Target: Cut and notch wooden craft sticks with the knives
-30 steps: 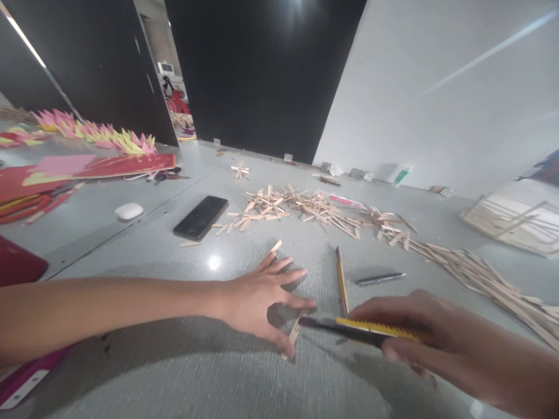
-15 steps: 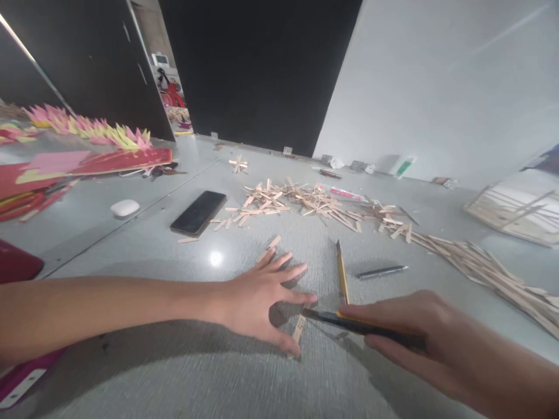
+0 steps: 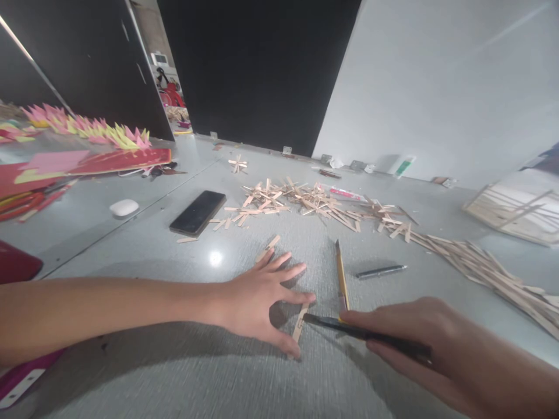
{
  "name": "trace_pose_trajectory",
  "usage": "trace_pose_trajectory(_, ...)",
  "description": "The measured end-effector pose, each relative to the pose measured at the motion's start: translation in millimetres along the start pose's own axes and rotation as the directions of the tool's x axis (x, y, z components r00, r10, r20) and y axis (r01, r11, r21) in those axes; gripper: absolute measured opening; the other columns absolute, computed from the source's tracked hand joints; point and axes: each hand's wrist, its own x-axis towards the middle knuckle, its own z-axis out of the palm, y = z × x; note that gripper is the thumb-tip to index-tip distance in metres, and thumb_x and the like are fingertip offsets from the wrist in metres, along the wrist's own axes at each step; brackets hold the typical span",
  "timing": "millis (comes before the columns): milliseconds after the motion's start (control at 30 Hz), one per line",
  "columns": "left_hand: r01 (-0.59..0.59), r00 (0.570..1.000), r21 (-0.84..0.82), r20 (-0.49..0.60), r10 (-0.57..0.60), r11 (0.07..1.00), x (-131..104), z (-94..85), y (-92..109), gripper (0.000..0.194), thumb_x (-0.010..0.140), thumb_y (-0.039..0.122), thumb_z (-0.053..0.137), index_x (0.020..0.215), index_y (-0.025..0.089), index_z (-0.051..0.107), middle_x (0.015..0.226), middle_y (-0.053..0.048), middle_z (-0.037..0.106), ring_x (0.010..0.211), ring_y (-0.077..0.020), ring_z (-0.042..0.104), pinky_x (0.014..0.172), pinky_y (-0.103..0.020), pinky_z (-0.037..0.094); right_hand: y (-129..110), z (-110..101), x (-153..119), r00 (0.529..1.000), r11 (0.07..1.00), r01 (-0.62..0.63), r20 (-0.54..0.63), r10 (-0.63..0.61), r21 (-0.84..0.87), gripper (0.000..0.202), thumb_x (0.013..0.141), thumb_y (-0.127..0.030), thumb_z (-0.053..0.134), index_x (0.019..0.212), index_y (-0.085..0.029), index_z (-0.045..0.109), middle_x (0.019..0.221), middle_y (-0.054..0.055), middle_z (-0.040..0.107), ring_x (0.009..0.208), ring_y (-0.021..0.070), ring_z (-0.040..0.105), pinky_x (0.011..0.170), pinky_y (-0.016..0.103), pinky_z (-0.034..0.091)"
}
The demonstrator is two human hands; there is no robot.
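My left hand (image 3: pixel 257 297) lies on the grey surface with its fingers spread. Its thumb and index fingertip press the ends of a small flat wooden stick (image 3: pixel 299 326) that bears dark pen marks. A second wooden stick (image 3: pixel 273 243) pokes out beyond the other fingers. In my right hand (image 3: pixel 437 343) is a utility knife (image 3: pixel 327 322), dark with a bit of yellow showing; its tip meets the marked stick about mid-length. Just past the knife lies a slim yellow tool (image 3: pixel 341 270) with a dark pointed tip, and right of it a dark pen (image 3: pixel 381 272).
Short wooden pieces (image 3: pixel 305 201) lie heaped beyond my hands, with long thin strips (image 3: pixel 484 270) at the right. A phone (image 3: pixel 198 212) and a white case (image 3: pixel 124 208) are left of the heap. Pink and yellow folded paper (image 3: pixel 96 129) stands far left; a stick frame (image 3: pixel 510 212) stands right.
My right hand and the knife have shifted slightly down and to the right, with the tip now lower along the stick. My left hand is nearly still.
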Motion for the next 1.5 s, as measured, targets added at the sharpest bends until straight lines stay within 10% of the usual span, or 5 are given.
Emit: trace_pose_trajectory(1500, -0.009, 1.000, -0.043, -0.010, 0.008, 0.999, -2.5, 1.1, -1.7, 0.096, 0.076, 0.080, 0.075, 0.158, 0.044, 0.042, 0.176, -0.003, 0.006, 0.158, -0.0480, -0.008, 0.121, -0.076, -0.008, -13.9, -1.2, 7.9, 0.999, 0.999, -0.022, 0.049, 0.020, 0.035, 0.041, 0.100, -0.036, 0.047, 0.129, -0.043, 0.075, 0.099, -0.001, 0.083, 0.075, 0.0219, 0.079, 0.063, 0.027, 0.063)
